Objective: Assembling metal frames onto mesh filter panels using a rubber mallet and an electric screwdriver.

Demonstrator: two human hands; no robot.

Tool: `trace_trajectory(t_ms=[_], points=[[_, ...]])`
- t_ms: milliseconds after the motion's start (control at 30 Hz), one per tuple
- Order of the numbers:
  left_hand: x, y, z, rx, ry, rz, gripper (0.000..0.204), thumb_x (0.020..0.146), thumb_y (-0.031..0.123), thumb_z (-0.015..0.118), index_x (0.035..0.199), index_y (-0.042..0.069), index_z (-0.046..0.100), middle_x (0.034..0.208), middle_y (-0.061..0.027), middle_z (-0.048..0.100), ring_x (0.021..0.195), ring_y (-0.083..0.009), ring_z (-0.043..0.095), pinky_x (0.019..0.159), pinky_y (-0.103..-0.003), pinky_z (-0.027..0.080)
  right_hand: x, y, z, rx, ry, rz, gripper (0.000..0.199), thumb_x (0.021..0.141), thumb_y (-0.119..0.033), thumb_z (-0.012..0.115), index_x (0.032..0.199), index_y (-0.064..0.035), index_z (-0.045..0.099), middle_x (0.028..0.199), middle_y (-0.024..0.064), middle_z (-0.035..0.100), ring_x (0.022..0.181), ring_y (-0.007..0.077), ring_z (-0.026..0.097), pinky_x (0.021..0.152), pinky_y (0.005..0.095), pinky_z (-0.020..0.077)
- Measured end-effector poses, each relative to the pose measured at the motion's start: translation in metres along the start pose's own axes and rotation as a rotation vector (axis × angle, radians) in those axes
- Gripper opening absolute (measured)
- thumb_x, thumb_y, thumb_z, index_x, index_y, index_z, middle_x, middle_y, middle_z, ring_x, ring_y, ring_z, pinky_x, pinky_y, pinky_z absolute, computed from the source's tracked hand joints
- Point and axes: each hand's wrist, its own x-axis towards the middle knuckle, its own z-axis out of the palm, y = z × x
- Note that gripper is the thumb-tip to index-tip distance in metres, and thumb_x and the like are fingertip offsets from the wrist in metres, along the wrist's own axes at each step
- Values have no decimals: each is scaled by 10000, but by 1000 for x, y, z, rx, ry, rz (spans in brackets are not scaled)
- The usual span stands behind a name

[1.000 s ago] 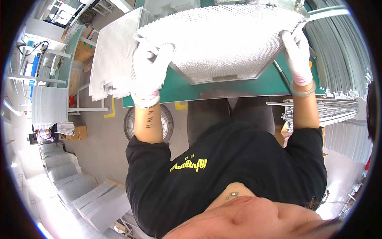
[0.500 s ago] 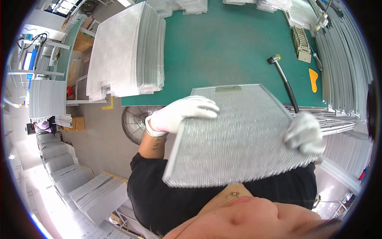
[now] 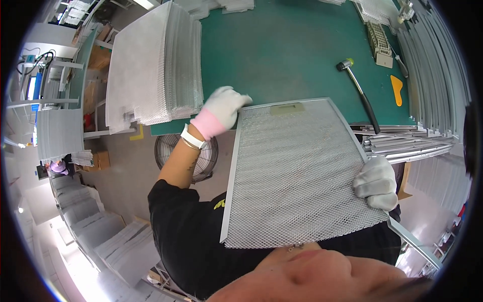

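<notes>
Rectangular silver expanded-metal mesh filter panel w/ thin aluminium frame held flat-ish in front of torso, far edge just over near edge of green-topped counter, near edge close to chin. Small plain metal tab at centre of far frame edge.

Left hand in white knit glove w/ pink cuff at panel's far-left corner; fingers curled together, pinching frame corner. White band on wrist just below cuff.

Right hand in white knit glove at panel's right edge, near lower-right corner; fingers pressed together, wrapped over frame edge, gripping it.

On counter, left: tall stack of same-type silver mesh sheets, overhanging counter edge. Right of centre: mallet w/ black handle & pale head, lying diagonally, well apart from left hand. Further right: flat orange plastic scraper-shaped piece, near mallet, not touching. Above that: pale grey ribbed block. Along right rim: rows of long grey metal frame strips; more bundled strips just beyond panel's right edge.

Below counter, by left forearm: round wire-guard floor fan on grey floor. Lower left: further stacks of pale panels, blurred by rim distortion. Black long-sleeved top w/ yellow print under panel.
</notes>
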Motion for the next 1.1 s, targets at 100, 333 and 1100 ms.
trace_trajectory(t_ms=[100,333,1100], points=[[5,7,-10,-89,78,-6,306,892,148,537,1141,12,651,1033,-178,665,1009,-348,613,969,-442,457,-15,31,12,80,34,-88,314,474,-245,557,488,-120,270,617,124,584,471,173,588,317,224,303],[112,46,68,-419,-148,451,600,1017,410,451,1427,-26,426,1421,-226,480,1368,-363,406,1154,-447,321,-3,-4,1,-9,-62,19,80,904,-13,493,883,-37,419,850,134,561,489,145,578,328,208,371],[-6,79,-71,-588,1265,442,137,788,33,734,895,-38,687,720,-131,684,616,-233,632,575,-342,488,55,86,-39,-190,446,362,380,991,-424,558,1015,-45,574,808,86,549,700,216,498,608,345,390]])
